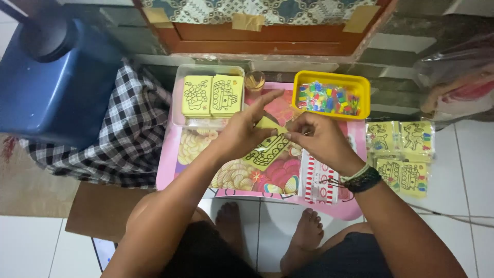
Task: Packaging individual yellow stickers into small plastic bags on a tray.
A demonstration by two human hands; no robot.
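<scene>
Together, left hand [242,131] and right hand [319,139] pinch yellow card [266,146] — tilted.

My pink low table [170,154]: yellow bin [332,77] at far right, clear tray [177,95] left of bin, small glass [254,80] between.

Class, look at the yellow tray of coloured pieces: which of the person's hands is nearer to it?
Right. The right hand sits just below the yellow tray; the left hand is farther off, to its lower left.
</scene>
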